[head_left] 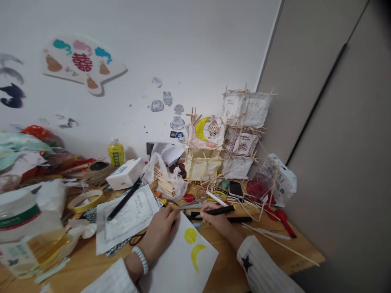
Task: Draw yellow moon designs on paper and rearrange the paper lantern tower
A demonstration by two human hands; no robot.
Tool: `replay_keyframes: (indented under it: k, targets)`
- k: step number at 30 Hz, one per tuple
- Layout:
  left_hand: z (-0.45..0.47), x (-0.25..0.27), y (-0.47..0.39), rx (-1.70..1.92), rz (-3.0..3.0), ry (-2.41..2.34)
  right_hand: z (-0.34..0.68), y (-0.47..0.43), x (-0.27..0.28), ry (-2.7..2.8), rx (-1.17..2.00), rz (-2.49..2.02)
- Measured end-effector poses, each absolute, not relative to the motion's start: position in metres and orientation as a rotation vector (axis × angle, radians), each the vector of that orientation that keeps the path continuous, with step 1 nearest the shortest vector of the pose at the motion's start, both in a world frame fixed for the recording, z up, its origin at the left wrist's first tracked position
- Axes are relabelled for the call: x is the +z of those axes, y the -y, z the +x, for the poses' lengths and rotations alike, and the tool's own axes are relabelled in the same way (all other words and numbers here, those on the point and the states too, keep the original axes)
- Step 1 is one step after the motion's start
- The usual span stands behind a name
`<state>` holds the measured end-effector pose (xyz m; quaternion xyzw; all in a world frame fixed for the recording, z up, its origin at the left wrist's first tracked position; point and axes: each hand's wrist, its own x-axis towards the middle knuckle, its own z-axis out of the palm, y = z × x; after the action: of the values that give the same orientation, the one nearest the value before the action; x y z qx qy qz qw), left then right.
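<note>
A sheet of white paper (180,260) lies in front of me, with a yellow circle (190,235) and a yellow crescent (198,257) coloured on it. My left hand (161,228) rests palm down on the sheet's upper left part, its fingers laid over the paper and holding nothing. Just beyond the sheet's upper right edge, my right hand (212,216) grips a black marker (222,210) with a yellow end, tilted over the table. Another dark marker (240,219) lies beside that hand. A white marker (216,198) and scissors (192,205) lie just behind.
Stick-framed lanterns (206,134) stand against the wall. A bag of wooden sticks (165,181), a white box (126,174) and a tape roll (86,200) lie behind and left. A jar (18,211) stands at left. A long thin stick (284,246) lies near the right edge.
</note>
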<state>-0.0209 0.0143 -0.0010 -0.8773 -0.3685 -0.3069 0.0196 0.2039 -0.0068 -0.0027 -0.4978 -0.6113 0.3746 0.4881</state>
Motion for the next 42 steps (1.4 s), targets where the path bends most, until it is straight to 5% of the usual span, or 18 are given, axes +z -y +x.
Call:
replay_keyframes:
  k: [8, 42]
  targets:
    - [-0.018, 0.013, 0.009, -0.617, -3.088, 0.491, 0.196, 0.011, -0.019, 1.582, 0.815, -1.333]
    - [-0.021, 0.003, 0.003, -0.430, -3.113, 0.421, 0.192, 0.012, -0.018, 1.775, 0.697, -1.307]
